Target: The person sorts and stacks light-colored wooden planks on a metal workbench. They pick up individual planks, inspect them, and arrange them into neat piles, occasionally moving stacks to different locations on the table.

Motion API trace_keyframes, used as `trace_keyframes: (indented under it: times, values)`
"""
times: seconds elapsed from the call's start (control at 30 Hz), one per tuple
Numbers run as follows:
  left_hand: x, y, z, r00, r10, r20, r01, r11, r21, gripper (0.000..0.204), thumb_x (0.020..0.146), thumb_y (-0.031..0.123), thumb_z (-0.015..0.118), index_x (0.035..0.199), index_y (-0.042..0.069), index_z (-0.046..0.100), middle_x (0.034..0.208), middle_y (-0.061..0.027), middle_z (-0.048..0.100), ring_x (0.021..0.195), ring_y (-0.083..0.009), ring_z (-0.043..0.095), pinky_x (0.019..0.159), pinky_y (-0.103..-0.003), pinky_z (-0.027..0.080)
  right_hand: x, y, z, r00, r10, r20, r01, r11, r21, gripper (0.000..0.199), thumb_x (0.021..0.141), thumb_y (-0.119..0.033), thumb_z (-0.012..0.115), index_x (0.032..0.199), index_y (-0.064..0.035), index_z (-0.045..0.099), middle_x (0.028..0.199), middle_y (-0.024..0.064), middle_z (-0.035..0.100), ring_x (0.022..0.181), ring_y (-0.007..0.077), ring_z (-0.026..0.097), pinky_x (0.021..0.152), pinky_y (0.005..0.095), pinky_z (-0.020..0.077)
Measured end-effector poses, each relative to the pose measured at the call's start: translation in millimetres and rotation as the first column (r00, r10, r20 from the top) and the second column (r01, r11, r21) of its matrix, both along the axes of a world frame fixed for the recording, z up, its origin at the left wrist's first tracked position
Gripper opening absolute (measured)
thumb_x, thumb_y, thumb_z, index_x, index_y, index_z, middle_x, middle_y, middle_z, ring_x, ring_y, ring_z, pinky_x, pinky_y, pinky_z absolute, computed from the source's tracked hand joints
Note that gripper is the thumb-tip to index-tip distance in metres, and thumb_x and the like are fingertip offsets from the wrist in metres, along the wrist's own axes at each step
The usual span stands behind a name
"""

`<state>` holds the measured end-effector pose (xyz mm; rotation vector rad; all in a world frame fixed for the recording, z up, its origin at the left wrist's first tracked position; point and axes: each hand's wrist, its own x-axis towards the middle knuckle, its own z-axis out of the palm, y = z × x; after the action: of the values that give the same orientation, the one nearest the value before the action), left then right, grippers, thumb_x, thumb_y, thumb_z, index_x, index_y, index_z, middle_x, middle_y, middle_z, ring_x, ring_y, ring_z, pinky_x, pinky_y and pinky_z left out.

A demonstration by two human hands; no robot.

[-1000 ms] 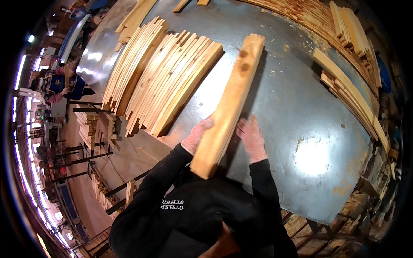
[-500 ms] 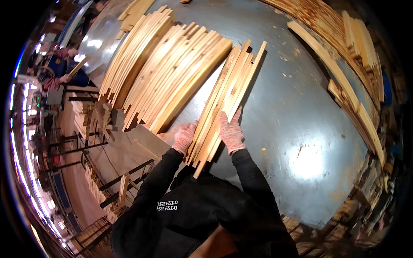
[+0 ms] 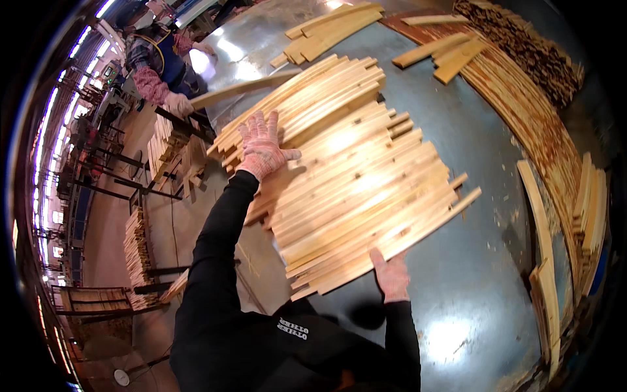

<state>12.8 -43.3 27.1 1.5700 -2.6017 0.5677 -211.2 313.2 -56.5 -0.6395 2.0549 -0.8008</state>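
Note:
Many pale wooden strips [image 3: 353, 189] lie side by side on a grey metal table, their ends uneven. My left hand [image 3: 262, 147], in a pink-and-white knit glove, is spread open over the strips near the left ends of the farther group [image 3: 307, 104]. At the near side, my gloved right hand [image 3: 392, 277] is open beside the outermost strip [image 3: 418, 238], with its thumb against that strip's edge. Its other fingers show only in part. Neither hand is closed round a strip.
A co-worker's gloved hand [image 3: 177, 104] is by a long board [image 3: 245, 88] at the far left. Loose boards [image 3: 336, 32] lie at the back. Long curved-looking boards [image 3: 545, 248] line the right. Stacked strips [image 3: 137, 251] sit on a rack at the left.
The bundle between my hands now lies against the larger row. My left hand has moved far across and spread out; my right has shifted to the near edge. The view has turned.

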Motion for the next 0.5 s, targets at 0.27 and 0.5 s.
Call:
trace_keyframes:
  times: [0.27, 0.5]
  values:
    - [-9.1, -35.9, -14.1, 0.995, 0.08, 0.062, -0.095, 0.951, 0.295, 0.111, 0.072, 0.065, 0.07, 0.157, 0.01, 0.025, 0.155, -0.0258, 0.029, 0.144, -0.0441, 0.026, 0.114, -0.059, 0.02, 4.6, 12.8, -56.9, 0.999, -0.048, 0.004, 0.047, 0.951, -0.305, 0.079, 0.085, -0.036, 0.081, 0.141, 0.0032, 0.042, 0.121, 0.0166, 0.067, 0.109, 0.0285, 0.064, 0.095, 0.0378, 0.0492]
    - [8.0, -35.4, -10.7, 0.992, 0.129, 0.003, -0.123, 0.943, 0.309, 0.105, 0.074, 0.062, 0.069, 0.156, 0.01, 0.029, 0.157, -0.0274, 0.028, 0.146, -0.0464, 0.024, 0.115, -0.06, 0.016, -0.2, -9.7, -38.1, 0.999, -0.037, -0.035, 0.023, 0.945, -0.328, 0.071, 0.084, -0.036, 0.083, 0.135, 0.0009, 0.051, 0.119, 0.0148, 0.068, 0.107, 0.0247, 0.064, 0.095, 0.0347, 0.049]
